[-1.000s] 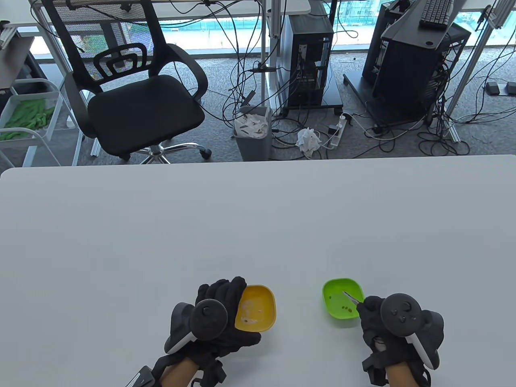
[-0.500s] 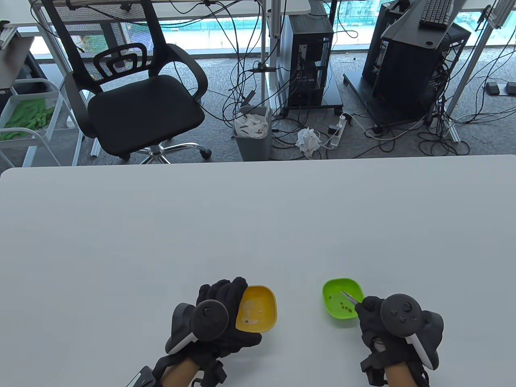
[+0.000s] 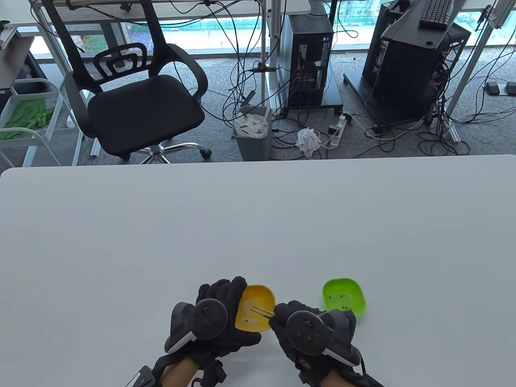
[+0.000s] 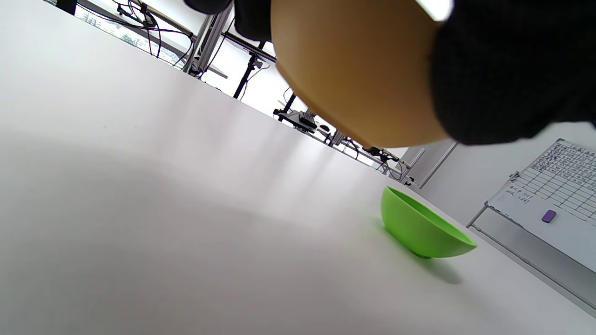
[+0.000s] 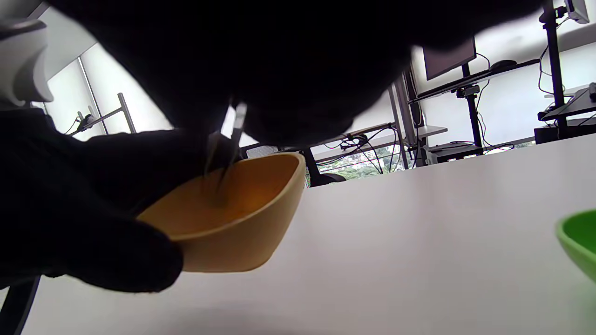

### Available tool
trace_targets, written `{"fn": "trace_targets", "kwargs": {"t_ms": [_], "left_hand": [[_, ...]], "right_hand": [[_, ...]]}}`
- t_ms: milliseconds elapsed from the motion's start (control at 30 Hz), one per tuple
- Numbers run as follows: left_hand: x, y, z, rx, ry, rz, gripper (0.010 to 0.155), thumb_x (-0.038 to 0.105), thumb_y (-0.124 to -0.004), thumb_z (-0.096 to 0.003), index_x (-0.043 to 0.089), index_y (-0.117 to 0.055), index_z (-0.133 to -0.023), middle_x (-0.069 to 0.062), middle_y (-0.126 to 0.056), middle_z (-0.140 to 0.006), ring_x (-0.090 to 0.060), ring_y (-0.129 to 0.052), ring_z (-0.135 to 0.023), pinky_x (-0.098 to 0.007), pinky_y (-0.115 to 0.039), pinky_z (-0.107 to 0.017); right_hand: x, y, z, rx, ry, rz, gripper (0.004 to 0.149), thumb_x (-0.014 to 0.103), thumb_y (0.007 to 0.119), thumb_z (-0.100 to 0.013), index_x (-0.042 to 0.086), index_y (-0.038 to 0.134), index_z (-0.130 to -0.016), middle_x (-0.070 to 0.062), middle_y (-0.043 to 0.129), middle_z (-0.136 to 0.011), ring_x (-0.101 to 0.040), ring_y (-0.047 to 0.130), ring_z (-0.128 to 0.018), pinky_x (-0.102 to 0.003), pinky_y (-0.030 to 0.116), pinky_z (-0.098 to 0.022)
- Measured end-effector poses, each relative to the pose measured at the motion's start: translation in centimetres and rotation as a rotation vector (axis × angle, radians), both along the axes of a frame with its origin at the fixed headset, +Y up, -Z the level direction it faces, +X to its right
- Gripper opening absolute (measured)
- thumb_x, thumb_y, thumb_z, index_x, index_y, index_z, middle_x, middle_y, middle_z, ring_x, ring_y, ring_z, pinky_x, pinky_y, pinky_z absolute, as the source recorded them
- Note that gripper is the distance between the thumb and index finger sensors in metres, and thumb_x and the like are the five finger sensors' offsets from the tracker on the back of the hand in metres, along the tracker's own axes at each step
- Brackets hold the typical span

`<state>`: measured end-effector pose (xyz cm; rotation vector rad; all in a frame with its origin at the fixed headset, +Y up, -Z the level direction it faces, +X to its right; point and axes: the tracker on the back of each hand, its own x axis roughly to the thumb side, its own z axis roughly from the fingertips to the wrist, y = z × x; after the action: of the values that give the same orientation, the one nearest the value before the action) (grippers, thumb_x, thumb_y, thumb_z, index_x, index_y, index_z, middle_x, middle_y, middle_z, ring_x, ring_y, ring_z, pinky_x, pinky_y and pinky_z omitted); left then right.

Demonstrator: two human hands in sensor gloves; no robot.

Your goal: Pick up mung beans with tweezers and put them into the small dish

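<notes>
Your right hand (image 3: 310, 328) is pinching the tweezers (image 3: 261, 311) in a closed grip, and their thin metal prongs are reaching down into the yellow dish (image 3: 260, 300); whether a bean is caught between the tips is too small to tell. Your left hand (image 3: 219, 312) is cupping the yellow dish along its left side, fingers wrapping the rim, and in the right wrist view the dish (image 5: 242, 223) is sitting tilted in that hold, its far side lifting off the table (image 3: 258, 225). Its inside is looking pale and smeared, with small specks near the bottom.

To the right of the yellow dish, set apart from it, the green dish (image 3: 344, 296) is standing upright on the table, and a few dark mung beans (image 3: 342, 307) are lying scattered on its floor. Your right wrist is passing just beside its near left edge.

Beyond the yellow dish, the white table is stretching away wide and bare to its far edge. Both dishes are sitting close to the near edge, where your arms are coming in.
</notes>
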<state>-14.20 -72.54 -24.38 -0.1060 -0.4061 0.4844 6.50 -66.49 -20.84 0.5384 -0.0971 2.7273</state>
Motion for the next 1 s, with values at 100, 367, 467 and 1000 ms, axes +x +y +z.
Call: {"fn": "trace_targets", "kwargs": {"t_ms": [100, 367, 467, 1000], "left_hand": [[0.16, 0.05, 0.01, 0.006, -0.007, -0.003, 0.124, 0.071, -0.097, -0.0281, 0.015, -0.028, -0.115, -0.01, -0.048, -0.115, -0.043, -0.042, -0.113, -0.07, -0.025, -0.078], [0.27, 0.05, 0.09, 0.01, -0.009, -0.01, 0.125, 0.071, -0.097, -0.0279, 0.014, -0.028, -0.115, -0.011, -0.048, -0.115, -0.044, -0.042, -0.113, -0.07, -0.025, -0.078], [0.32, 0.04, 0.1, 0.011, -0.011, -0.009, 0.125, 0.071, -0.097, -0.0279, 0.014, -0.028, -0.115, -0.011, -0.048, -0.115, -0.044, -0.042, -0.113, -0.07, -0.025, -0.078], [0.49, 0.01, 0.15, 0.008, -0.015, -0.026, 0.124, 0.071, -0.097, -0.0281, 0.014, -0.028, -0.115, -0.011, -0.048, -0.115, -0.044, -0.042, -0.113, -0.07, -0.025, -0.078]], "right_hand": [[-0.38, -0.81, 0.19, -0.016, 0.014, 0.044, 0.037, 0.033, 0.088, -0.047, 0.005, 0.097, -0.07, -0.016, 0.098, -0.05, -0.013, 0.095, -0.022, -0.025, 0.086, -0.011], [-0.58, -1.02, 0.32, -0.022, 0.024, 0.063, 0.036, 0.033, 0.089, -0.047, 0.005, 0.097, -0.07, -0.015, 0.098, -0.051, -0.014, 0.095, -0.022, -0.026, 0.086, -0.011], [-0.69, -1.08, 0.29, -0.03, 0.027, 0.062, 0.036, 0.033, 0.089, -0.047, 0.006, 0.097, -0.069, -0.015, 0.098, -0.051, -0.014, 0.095, -0.022, -0.026, 0.086, -0.011], [-0.41, -1.28, 0.27, -0.036, 0.016, 0.032, 0.035, 0.032, 0.089, -0.047, 0.006, 0.098, -0.068, -0.015, 0.099, -0.05, -0.014, 0.095, -0.021, -0.025, 0.086, -0.011]]}}
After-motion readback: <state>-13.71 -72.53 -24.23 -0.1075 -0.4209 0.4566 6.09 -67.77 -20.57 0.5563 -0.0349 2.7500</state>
